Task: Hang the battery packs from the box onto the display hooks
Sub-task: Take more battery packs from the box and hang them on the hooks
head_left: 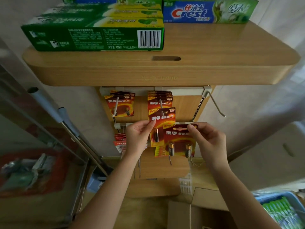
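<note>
Seemingly midway, left hook (117, 103) and middle hook (160, 103) stocked and right hook (216, 104) bare, the left hand (137, 138) is pinching a battery pack (162, 119) at the middle hook's tip while the right hand (208, 141) is pinching a second pack (179, 139) just below

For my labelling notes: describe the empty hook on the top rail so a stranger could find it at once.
Under the big wooden shelf carrying toothpaste boxes runs a white rail. The hook sits at its right end, a bare metal rod slanting down. Unlike its two neighbours, it carries no battery packs.
</note>
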A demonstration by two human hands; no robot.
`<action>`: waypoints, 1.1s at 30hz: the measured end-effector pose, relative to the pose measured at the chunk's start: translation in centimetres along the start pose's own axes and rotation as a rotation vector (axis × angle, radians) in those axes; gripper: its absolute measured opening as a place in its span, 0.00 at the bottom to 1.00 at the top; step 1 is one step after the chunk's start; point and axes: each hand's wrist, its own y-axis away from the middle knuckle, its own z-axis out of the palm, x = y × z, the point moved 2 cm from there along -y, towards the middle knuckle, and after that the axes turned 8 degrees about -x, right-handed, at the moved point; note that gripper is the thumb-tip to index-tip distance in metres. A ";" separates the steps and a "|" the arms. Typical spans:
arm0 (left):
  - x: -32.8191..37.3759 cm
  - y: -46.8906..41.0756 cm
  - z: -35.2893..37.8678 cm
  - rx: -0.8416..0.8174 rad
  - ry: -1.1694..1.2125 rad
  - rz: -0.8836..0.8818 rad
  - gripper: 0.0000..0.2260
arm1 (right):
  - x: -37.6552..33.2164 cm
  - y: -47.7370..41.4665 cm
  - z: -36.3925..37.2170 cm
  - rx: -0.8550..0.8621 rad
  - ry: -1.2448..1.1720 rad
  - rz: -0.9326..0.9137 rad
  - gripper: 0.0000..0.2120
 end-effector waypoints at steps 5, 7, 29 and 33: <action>-0.1 -3.0 0.5 0.015 -0.117 -0.067 0.05 | -0.1 -0.7 1.9 -0.039 -0.039 -0.011 0.07; 0.4 -3.8 0.3 -0.025 -0.120 -0.094 0.08 | -0.2 -1.0 3.1 -0.065 -0.068 -0.007 0.05; 1.1 6.5 -14.9 0.125 -1.042 -0.049 0.10 | 0.9 -4.1 15.7 -0.120 -0.188 0.189 0.04; 1.9 6.4 -15.0 0.126 -1.078 -0.027 0.09 | 1.8 -5.5 16.3 -0.039 -0.095 0.229 0.03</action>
